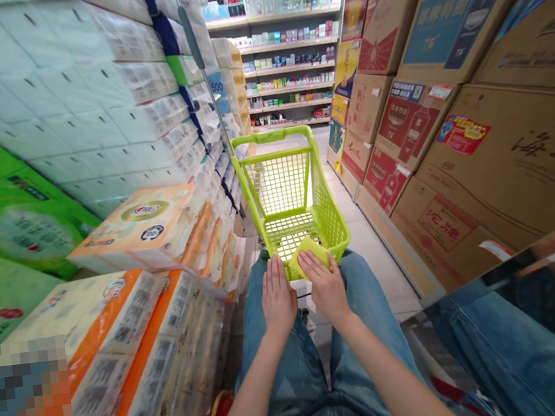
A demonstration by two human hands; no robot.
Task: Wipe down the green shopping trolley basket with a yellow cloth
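A lime-green plastic shopping basket (333, 220) with lattice walls stands tilted in front of my knees, its handle (272, 136) at the far end. My left hand (277, 295) holds the near rim at the left corner, fingers straight and close together over it. A folded yellow cloth (300, 267) lies against the same rim. My right hand (325, 284) grips this cloth and presses it on the rim, the fingers laid over it. Part of the rim is hidden under both hands.
Stacked tissue packs (134, 224) rise close on my left, with taller white packs (68, 91) behind. Cardboard cartons (517, 160) wall the right side. A reflective surface (516, 328) sits at lower right. Stocked shelves (284, 45) cross the aisle's far end.
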